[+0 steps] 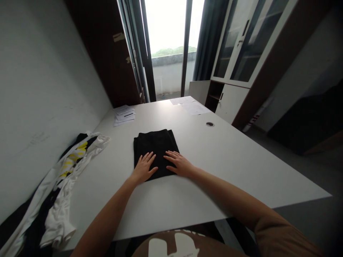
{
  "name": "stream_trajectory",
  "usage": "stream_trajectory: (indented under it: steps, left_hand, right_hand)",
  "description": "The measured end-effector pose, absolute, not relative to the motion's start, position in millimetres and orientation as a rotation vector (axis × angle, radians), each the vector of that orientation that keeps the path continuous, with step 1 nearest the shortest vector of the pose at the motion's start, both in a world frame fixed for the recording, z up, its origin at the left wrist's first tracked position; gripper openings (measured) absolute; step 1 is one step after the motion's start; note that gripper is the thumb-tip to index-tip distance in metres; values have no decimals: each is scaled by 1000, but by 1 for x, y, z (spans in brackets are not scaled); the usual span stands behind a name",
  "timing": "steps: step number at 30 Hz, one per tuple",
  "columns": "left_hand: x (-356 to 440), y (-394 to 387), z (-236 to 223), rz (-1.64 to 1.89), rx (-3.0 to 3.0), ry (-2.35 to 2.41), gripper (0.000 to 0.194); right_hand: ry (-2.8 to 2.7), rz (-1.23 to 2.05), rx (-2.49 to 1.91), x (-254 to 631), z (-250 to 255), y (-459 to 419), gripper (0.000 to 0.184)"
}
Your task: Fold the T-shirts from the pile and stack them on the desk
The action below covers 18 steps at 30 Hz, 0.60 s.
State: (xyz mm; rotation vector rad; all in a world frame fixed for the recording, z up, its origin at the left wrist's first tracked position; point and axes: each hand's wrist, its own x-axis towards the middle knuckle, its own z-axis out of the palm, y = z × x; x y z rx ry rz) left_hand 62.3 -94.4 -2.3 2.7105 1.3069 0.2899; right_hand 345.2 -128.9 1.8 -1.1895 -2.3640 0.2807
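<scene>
A black garment (154,141), folded into a compact rectangle, lies flat on the white table (203,150). Its exact kind cannot be made out. My left hand (144,168) rests on the near left part of the cloth, palm down with the fingers spread. On the near right part lies my right hand (180,164), also flat, its fingers apart and pointing left. Neither hand grips the fabric. Between them the black cloth shows.
Along the left wall lies a heap of clothes (60,210), white and black with a yellow print. Paper stacks (124,116) sit at the far left, and loose sheets (195,107) at the far end. A cable hole (209,124) is on the right. Beyond stands a cabinet (233,101).
</scene>
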Motion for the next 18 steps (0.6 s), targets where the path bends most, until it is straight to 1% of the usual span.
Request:
stream_trajectory:
  steps: [7,11,14,18]
  left_hand:
    - [62,-95,0,335,2684,1282,66]
    - [62,-96,-1,382,2658,1289,64]
    - [67,-93,1,475,2638,1337,56]
    - [93,-73,22,553,2558,1523,35]
  right_hand:
    - [-2355,306,-1192,345,6,-125,54]
    - [-2208,202,-1269,349,3,-112,54]
    - [-2114,89,-1307,361,-7,-86,56]
    - [-2106,23,-1317,371,-9,-31,53]
